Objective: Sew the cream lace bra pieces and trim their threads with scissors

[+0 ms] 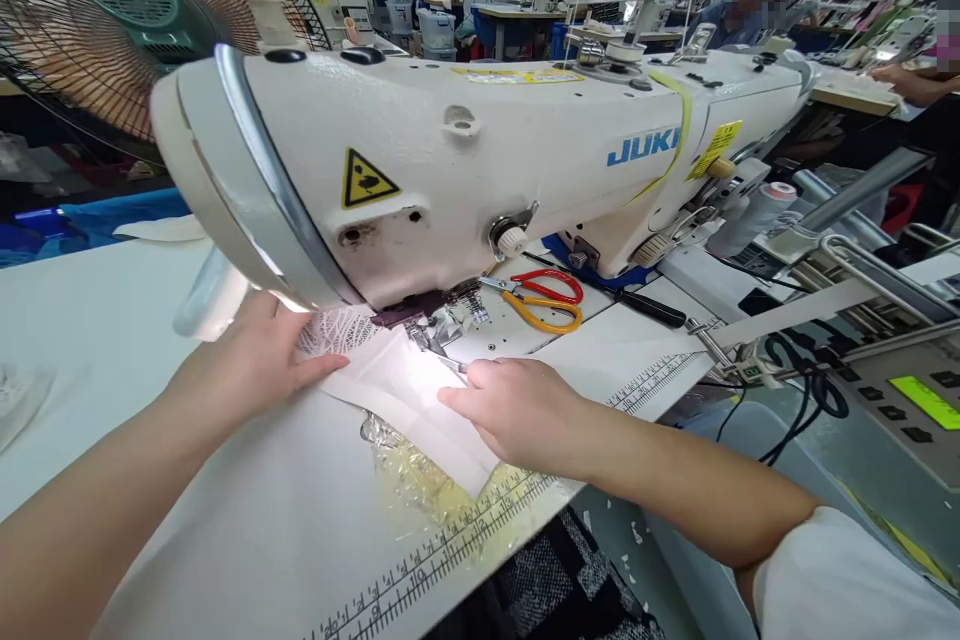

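A white Juki sewing machine [480,150] fills the middle of the view. Under its needle area lies a white fabric piece [409,400] with a lace part [337,330] at its far left. My left hand [259,360] rests on the lace and fabric, fingers together and pressing down, left of the presser foot [435,330]. My right hand [517,410] lies on the fabric just in front of the foot, fingers curled and pinching the cloth edge. The light under the machine head shines on the fabric.
Red and yellow scissors [544,300] and a black-handled tool [649,308] lie on the bed behind the needle. A fan [112,10] stands at the far left. A control panel [907,400] is at the right. Ruler markings [450,550] run along the table edge. Other people work at the back.
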`<state>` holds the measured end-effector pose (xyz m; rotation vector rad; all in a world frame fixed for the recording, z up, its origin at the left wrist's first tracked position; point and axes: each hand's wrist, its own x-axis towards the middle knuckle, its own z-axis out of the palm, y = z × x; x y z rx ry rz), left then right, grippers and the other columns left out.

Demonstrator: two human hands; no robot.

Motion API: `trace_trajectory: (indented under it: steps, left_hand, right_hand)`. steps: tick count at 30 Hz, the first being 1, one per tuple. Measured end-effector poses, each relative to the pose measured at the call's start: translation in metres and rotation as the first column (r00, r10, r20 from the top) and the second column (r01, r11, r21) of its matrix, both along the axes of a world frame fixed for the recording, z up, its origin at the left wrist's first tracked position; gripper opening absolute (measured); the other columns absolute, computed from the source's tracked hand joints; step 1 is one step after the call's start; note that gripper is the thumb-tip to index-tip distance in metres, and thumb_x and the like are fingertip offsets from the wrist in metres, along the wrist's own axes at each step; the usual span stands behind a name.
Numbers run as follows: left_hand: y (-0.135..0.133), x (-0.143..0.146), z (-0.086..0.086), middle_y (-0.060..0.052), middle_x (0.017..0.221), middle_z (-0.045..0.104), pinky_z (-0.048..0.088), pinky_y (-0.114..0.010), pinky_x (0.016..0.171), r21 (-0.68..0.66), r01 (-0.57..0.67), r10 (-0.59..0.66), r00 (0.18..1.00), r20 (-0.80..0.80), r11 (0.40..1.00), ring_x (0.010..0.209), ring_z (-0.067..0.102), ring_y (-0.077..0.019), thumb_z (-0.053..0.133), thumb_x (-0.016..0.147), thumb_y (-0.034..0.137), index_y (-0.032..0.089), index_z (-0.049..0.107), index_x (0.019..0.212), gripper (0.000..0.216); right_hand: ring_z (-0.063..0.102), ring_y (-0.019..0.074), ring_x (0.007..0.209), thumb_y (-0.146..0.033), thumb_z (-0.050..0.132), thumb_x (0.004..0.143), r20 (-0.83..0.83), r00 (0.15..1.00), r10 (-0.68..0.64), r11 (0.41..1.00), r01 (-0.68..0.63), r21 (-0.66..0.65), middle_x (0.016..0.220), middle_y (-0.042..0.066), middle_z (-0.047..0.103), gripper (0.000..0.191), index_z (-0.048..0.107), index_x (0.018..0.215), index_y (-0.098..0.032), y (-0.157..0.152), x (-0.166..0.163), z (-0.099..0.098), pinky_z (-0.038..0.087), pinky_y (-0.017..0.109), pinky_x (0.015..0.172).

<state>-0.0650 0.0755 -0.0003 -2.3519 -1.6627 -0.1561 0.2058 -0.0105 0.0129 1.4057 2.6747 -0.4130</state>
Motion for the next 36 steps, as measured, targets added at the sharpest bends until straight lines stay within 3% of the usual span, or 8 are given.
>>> trace_trajectory:
  steps: [3, 7, 10, 15, 20, 24, 29, 36]
  left_hand:
    - [-0.034, 0.02, 0.003, -0.013, 0.114, 0.065, 0.056, -0.043, 0.078, 0.151, 0.207, -0.219, 0.973, 0.067, 0.967, 0.104, 0.064, -0.0317, 0.039, 0.099, 0.032, 0.015, 0.062, 0.11, 0.031]
    - [-0.085, 0.058, -0.01, -0.01, 0.121, 0.065, 0.055, -0.03, 0.074, 0.152, 0.6, -0.618, 0.745, 0.251, 0.785, 0.091, 0.067, -0.0187, 0.032, 0.1, 0.023, 0.018, 0.061, 0.114, 0.033]
    - [-0.102, 0.076, -0.023, -0.009, 0.107, 0.068, 0.048, -0.032, 0.058, 0.024, 0.636, -0.627, 0.754, 0.196, 0.772, 0.063, 0.061, -0.0157, 0.039, 0.096, 0.024, 0.018, 0.064, 0.106, 0.028]
    - [-0.105, 0.068, -0.026, -0.002, 0.086, 0.065, 0.036, -0.034, 0.053, -0.047, 0.594, -0.588, 0.803, 0.094, 0.803, 0.051, 0.049, -0.0137, 0.058, 0.085, 0.025, 0.02, 0.061, 0.074, 0.012]
    - [-0.113, 0.059, -0.01, -0.002, 0.099, 0.07, 0.04, -0.036, 0.063, -0.002, 0.603, -0.597, 0.789, 0.145, 0.798, 0.073, 0.056, -0.018, 0.059, 0.086, 0.026, 0.021, 0.058, 0.067, 0.02]
    - [-0.114, 0.06, -0.021, -0.004, 0.099, 0.072, 0.047, -0.039, 0.085, 0.187, 0.617, -0.645, 0.738, 0.2, 0.764, 0.098, 0.059, -0.0225, 0.054, 0.089, 0.03, 0.021, 0.059, 0.063, 0.028]
    - [-0.111, 0.06, -0.041, -0.008, 0.104, 0.072, 0.047, -0.036, 0.097, 0.235, 0.63, -0.671, 0.715, 0.195, 0.74, 0.103, 0.062, -0.022, 0.049, 0.091, 0.022, 0.017, 0.068, 0.086, 0.021]
    - [-0.114, 0.049, -0.033, -0.002, 0.14, 0.059, 0.037, -0.04, 0.111, -0.02, 0.69, -0.669, 0.707, 0.229, 0.723, 0.128, 0.052, -0.0239, 0.051, 0.096, 0.041, 0.023, 0.06, 0.13, 0.039]
  right_hand:
    - [0.042, 0.0148, 0.072, -0.009, 0.052, 0.084, -0.031, 0.998, 0.048, 0.999, -0.048, 0.003, 0.088, 0.005, 0.056, 0.024, 0.065, 0.102, -0.018, -0.006, 0.012, -0.001, 0.023, 0.027, 0.056]
    - [0.047, 0.0171, 0.082, -0.009, 0.051, 0.086, -0.092, 0.993, 0.076, 0.997, -0.073, 0.036, 0.091, 0.006, 0.058, 0.022, 0.067, 0.1, -0.016, -0.015, 0.026, -0.005, 0.032, 0.026, 0.065]
    - [0.048, 0.0184, 0.085, -0.009, 0.051, 0.086, -0.114, 0.988, 0.1, 0.994, -0.095, 0.051, 0.094, 0.007, 0.059, 0.027, 0.068, 0.106, -0.017, -0.02, 0.028, -0.007, 0.037, 0.027, 0.07]
    - [0.051, 0.02, 0.087, -0.012, 0.053, 0.087, -0.114, 0.981, 0.154, 0.987, -0.148, 0.061, 0.098, 0.008, 0.061, 0.026, 0.068, 0.107, -0.018, -0.028, 0.023, -0.011, 0.043, 0.029, 0.071]
    - [0.052, 0.0254, 0.107, -0.016, 0.053, 0.09, -0.138, 0.96, 0.242, 0.958, -0.214, 0.192, 0.123, 0.014, 0.06, 0.023, 0.067, 0.108, -0.016, -0.034, 0.019, -0.013, 0.045, 0.039, 0.088]
    - [0.053, 0.0248, 0.112, -0.019, 0.047, 0.095, -0.126, 0.939, 0.319, 0.939, -0.295, 0.176, 0.129, 0.011, 0.062, 0.026, 0.062, 0.117, -0.017, -0.041, 0.017, -0.013, 0.045, 0.042, 0.089]
    - [0.052, 0.0231, 0.116, -0.019, 0.043, 0.097, -0.188, 0.935, 0.301, 0.948, -0.272, 0.165, 0.13, 0.01, 0.062, 0.029, 0.06, 0.121, -0.015, -0.045, 0.019, -0.013, 0.045, 0.04, 0.094]
    - [0.053, 0.022, 0.114, -0.017, 0.043, 0.097, -0.22, 0.926, 0.307, 0.942, -0.263, 0.207, 0.129, 0.006, 0.064, 0.027, 0.063, 0.115, -0.013, -0.042, 0.029, -0.015, 0.046, 0.037, 0.095]
